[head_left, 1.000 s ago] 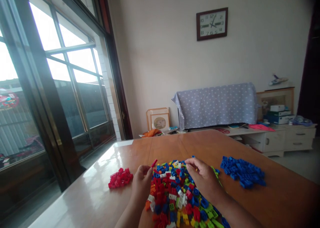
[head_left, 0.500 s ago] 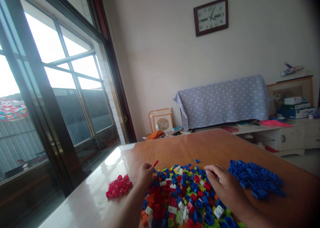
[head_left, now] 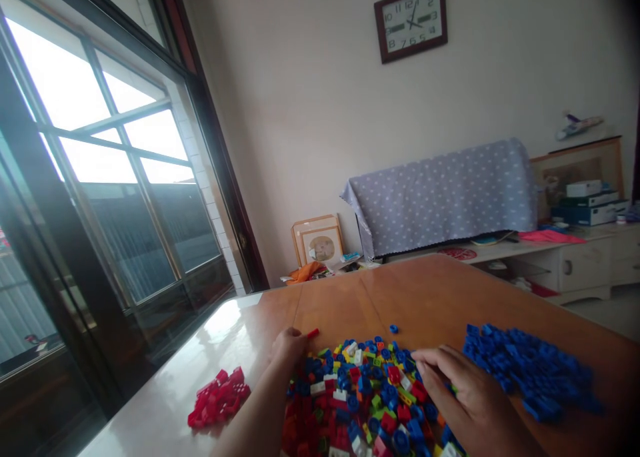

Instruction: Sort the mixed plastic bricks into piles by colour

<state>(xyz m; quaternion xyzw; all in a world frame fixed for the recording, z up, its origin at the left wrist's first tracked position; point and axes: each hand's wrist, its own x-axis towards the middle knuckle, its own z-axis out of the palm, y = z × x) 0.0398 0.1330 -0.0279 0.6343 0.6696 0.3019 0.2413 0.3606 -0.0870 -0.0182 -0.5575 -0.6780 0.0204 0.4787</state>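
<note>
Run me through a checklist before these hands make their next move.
1. Left hand has a grip on the red piece: ok, it sticks out past the fingertips.
2. Right hand has nothing in its fingers: cannot tell.
3. Red pile is apart from the mixed pile: ok, the left forearm passes between them.
4. Blue pile shows only blue: ok.
5. No stray pieces on the table: not ok, a blue piece lies beyond the mixed pile.

The wall clock (head_left: 411, 21) shows numerals 1 to 12, the 9 seemingly only faintly legible.
</note>
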